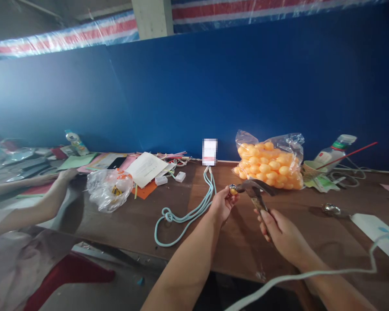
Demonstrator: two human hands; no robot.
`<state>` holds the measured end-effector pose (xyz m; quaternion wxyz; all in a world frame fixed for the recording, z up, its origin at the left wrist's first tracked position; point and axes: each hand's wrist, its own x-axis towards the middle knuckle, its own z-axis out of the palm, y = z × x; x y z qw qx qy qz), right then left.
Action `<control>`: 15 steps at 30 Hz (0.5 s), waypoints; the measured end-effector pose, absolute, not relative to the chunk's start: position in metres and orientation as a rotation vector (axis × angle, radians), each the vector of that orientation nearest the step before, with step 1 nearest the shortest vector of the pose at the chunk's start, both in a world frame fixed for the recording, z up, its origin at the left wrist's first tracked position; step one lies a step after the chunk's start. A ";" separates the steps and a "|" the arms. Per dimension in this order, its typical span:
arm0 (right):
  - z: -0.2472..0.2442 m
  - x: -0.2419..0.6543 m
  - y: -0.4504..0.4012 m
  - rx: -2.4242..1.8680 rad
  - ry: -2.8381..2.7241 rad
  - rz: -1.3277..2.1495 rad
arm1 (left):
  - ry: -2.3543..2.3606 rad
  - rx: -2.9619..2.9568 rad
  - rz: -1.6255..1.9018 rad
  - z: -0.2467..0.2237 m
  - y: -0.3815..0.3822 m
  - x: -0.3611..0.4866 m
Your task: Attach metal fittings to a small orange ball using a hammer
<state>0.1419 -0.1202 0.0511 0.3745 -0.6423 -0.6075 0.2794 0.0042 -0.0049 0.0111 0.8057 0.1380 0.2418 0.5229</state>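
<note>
Hammer (256,191) sits gripped in the right hand (280,233), its head just beside a silvery-and-yellow piece (233,190) pinched in the left hand (221,205), over the surface (240,244), short of its far edge. That piece looks mid-work; the bag of orange balls (267,166) along that edge seems untouched. Whether the silvery lump (331,209) rightward is finished, I cannot tell.

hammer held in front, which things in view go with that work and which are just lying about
In use: hammer in the right fingers; small shiny-capped orange piece in the left fingers; probably the bagged orange balls, similar in colour.

Seemingly lying about: pale blue cord; white paper; crumpled clear bag; red stick.
</note>
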 end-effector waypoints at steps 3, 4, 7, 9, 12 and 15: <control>0.047 0.140 -0.116 -1.665 -1.617 0.625 | 0.535 0.333 1.123 0.010 -0.005 0.005; 0.045 0.140 -0.115 -1.679 -1.637 0.592 | 0.547 0.342 1.121 0.010 -0.005 0.006; 0.045 0.142 -0.116 -1.703 -1.652 0.544 | 0.556 0.351 1.112 0.009 -0.005 0.006; 0.046 0.144 -0.118 -1.699 -1.639 0.531 | 0.545 0.354 1.119 0.009 -0.005 0.007; 0.047 0.145 -0.120 -1.697 -1.641 0.505 | 0.557 0.358 1.138 0.009 -0.006 0.008; 0.045 0.144 -0.118 -1.720 -1.672 0.506 | 0.564 0.376 1.139 0.009 -0.008 0.008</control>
